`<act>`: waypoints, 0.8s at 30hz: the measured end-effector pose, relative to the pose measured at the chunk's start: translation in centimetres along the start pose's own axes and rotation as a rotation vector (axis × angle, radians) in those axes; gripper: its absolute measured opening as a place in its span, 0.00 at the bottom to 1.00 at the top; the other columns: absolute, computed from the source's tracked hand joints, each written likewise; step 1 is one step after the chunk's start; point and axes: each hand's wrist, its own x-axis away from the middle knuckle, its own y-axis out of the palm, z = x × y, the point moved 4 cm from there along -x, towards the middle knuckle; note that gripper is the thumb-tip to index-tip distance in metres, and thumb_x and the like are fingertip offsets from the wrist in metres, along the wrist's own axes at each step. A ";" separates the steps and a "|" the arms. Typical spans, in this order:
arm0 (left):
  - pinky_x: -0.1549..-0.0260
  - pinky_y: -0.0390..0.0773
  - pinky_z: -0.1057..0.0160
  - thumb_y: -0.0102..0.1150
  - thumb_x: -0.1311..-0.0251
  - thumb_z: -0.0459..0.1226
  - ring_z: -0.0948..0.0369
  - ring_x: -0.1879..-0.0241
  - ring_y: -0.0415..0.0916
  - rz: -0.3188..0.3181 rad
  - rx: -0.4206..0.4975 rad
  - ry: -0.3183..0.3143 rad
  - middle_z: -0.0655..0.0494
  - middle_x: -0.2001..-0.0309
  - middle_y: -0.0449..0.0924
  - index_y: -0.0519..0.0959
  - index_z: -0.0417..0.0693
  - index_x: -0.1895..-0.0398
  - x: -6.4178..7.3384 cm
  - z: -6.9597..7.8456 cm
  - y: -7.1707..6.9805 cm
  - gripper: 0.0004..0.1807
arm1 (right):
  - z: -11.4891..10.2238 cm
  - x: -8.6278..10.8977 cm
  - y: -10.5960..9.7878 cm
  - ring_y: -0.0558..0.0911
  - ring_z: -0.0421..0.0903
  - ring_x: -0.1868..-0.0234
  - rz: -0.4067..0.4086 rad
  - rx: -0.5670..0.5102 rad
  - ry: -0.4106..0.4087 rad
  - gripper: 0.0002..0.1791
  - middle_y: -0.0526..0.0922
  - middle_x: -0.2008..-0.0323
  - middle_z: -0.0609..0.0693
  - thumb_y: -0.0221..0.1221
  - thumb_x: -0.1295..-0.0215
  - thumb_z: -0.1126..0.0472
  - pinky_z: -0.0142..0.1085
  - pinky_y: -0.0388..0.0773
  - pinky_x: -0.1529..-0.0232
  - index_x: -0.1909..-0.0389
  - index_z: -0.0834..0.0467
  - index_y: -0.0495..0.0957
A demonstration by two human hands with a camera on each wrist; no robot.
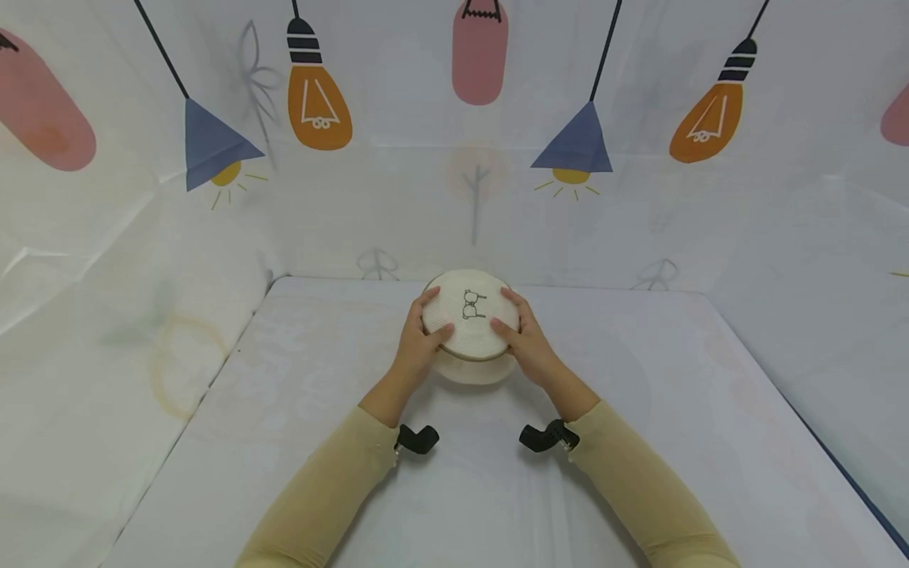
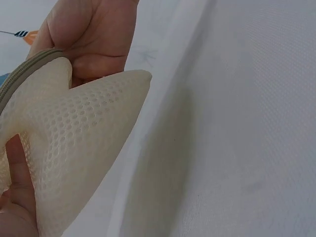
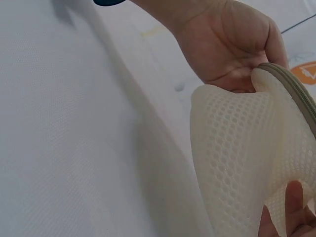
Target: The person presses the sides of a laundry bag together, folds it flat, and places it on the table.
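Both hands hold a round cream mesh laundry bag (image 1: 470, 315) between them, with a thin line drawing on its top face. At its left edge my left hand (image 1: 419, 335) grips the rim, thumb on top. On the opposite edge my right hand (image 1: 529, 339) grips it the same way. A greenish-brown zipper (image 3: 289, 84) runs round the bag's rim. The bag's mesh underside (image 2: 84, 118) hangs in folds, and a shadow falls below it. Fingers (image 2: 19, 163) of the left hand press into the mesh from beneath.
A white covered table (image 1: 469, 489) lies under the arms. White sheets printed with lamps and bulbs (image 1: 319, 106) hang behind and at both sides. Beige sleeves (image 1: 327, 489) cover the forearms, and a black device (image 1: 417, 439) sits at each wrist.
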 end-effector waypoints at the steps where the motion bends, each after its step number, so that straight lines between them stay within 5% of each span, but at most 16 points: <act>1: 0.29 0.59 0.54 0.61 0.37 0.24 0.50 0.26 0.55 -0.002 0.023 -0.004 0.49 0.21 0.46 0.57 0.51 0.24 0.0 0.0 -0.1 0.41 | 0.0 0.0 0.0 0.74 0.54 0.41 -0.001 0.004 0.001 0.37 0.47 0.22 0.55 0.53 0.23 0.60 0.38 0.80 0.49 0.21 0.43 0.46; 9: 0.32 0.65 0.57 0.56 0.36 0.21 0.50 0.26 0.55 -0.015 0.135 -0.016 0.49 0.21 0.46 0.56 0.48 0.23 0.1 0.3 -0.5 0.40 | -0.2 0.0 -0.3 0.72 0.60 0.37 -0.023 -0.007 -0.012 0.38 0.50 0.23 0.61 0.53 0.23 0.61 0.41 0.80 0.46 0.20 0.43 0.46; 18: 0.37 0.70 0.67 0.52 0.38 0.17 0.49 0.25 0.53 -0.076 0.229 -0.005 0.50 0.21 0.46 0.55 0.42 0.24 0.1 0.1 -0.5 0.39 | -0.7 0.0 -1.8 0.78 0.48 0.47 -0.068 0.006 -0.034 0.36 0.58 0.28 0.64 0.51 0.23 0.63 0.35 0.82 0.54 0.20 0.46 0.48; 24: 0.36 0.69 0.65 0.51 0.38 0.18 0.50 0.26 0.53 -0.141 0.230 -0.028 0.51 0.21 0.46 0.56 0.42 0.24 0.1 -0.2 -0.5 0.38 | -0.9 -0.3 -2.8 0.79 0.43 0.55 -0.087 0.040 -0.009 0.33 0.64 0.36 0.62 0.53 0.24 0.61 0.33 0.81 0.59 0.22 0.49 0.54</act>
